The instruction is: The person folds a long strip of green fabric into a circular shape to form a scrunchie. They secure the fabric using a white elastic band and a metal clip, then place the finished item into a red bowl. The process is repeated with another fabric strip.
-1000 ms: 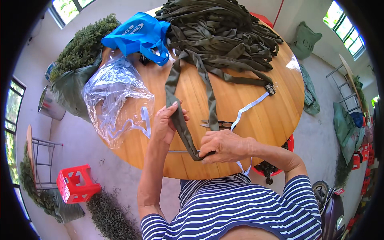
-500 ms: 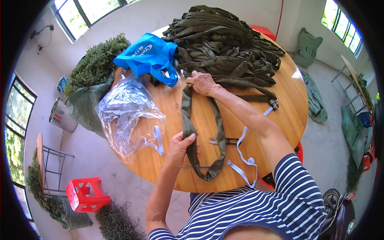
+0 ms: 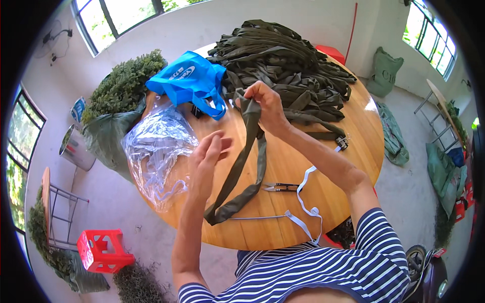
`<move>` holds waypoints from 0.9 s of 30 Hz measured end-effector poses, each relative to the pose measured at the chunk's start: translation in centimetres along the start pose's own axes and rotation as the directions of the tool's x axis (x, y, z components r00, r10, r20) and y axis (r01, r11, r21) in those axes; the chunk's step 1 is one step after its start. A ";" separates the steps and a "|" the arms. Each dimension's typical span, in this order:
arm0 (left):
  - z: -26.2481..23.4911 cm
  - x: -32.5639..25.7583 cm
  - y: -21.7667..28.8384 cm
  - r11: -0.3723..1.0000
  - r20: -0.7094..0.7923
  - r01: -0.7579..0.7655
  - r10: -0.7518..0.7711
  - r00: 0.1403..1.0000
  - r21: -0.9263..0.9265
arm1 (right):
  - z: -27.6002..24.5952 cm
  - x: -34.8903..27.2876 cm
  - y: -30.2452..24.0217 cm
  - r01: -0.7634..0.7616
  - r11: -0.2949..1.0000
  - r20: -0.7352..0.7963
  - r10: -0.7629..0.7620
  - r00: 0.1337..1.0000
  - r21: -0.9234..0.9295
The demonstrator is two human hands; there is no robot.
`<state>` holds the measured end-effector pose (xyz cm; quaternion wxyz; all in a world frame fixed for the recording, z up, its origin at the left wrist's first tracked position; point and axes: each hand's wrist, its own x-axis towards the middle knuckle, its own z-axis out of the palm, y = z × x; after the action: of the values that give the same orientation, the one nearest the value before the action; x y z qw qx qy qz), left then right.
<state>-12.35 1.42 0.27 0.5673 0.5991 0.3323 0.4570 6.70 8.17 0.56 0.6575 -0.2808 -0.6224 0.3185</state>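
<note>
My right hand [image 3: 269, 107] pinches the upper end of an olive-green fabric strip [image 3: 251, 132], raised over the round wooden table. From there the strip hangs in a long loop, its lower bend resting near the table's front edge. My left hand [image 3: 208, 154] is off the strip, to its left, fingers loosely extended and apart with nothing visible in them. Black-handled thread snips [image 3: 281, 187] lie right of the loop. Beside them curls a narrow white elastic band [image 3: 301, 194]. A big heap of similar olive strips [image 3: 283, 65] covers the table's far side.
On the table [image 3: 353, 151]'s left are a blue carry bag [image 3: 182, 76] and a crumpled clear plastic bag [image 3: 156, 141]. A small black clip [image 3: 342, 142] sits at the right. A sack of green artificial foliage [image 3: 121, 81] stands beyond the left edge; a red stool [image 3: 106, 250] is on the floor.
My left hand has let go of the strip and moved up and left. My right hand has lifted the strip's upper end slightly; the loop's lower bend has swung left.
</note>
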 end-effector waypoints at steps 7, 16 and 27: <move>1.2 1.6 0.2 0.819 0.459 0.358 -0.132 0.879 -0.449 | 1.2 -2.1 -2.0 0.054 0.983 0.233 -0.011 0.972 -0.178; 2.8 -0.3 -2.1 0.965 -0.042 0.060 -0.073 0.996 -0.256 | 0.0 -4.1 -4.5 -0.423 0.894 0.190 0.445 0.875 -0.148; 3.2 -2.0 -2.5 0.988 0.030 0.155 -0.156 0.987 0.019 | -0.4 -5.4 -3.6 -0.666 0.643 0.248 0.622 0.742 0.379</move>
<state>-9.83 -1.32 -2.35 0.6015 0.5832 0.3726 0.3992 7.25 1.70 -0.19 0.5163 -0.3104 -0.4218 0.6776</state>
